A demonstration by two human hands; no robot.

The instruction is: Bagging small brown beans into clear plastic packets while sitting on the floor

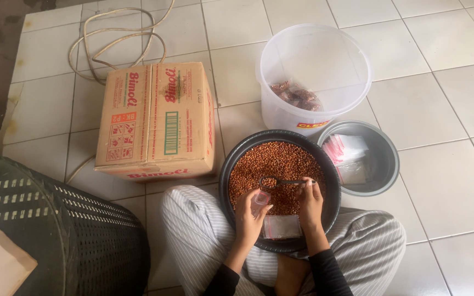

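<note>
A wide dark basin [229,164] full of reddish-brown peanuts [281,161] rests on my crossed legs. My left hand [249,212] grips a small clear plastic bag [259,200] held open over the nuts. My right hand [309,200] holds a metal spoon [281,181] by its handle, the bowl pointing left toward the bag's mouth. A small stack of empty clear bags [282,226] lies inside the basin near its front rim, between my wrists.
A grey bowl [385,159] with more plastic bags sits right of the basin. Behind it stands a white bucket [314,55] holding a few filled packets. A cardboard box [157,118] and a coiled cord [116,38] lie at left; a black mesh basket [72,230] is at lower left.
</note>
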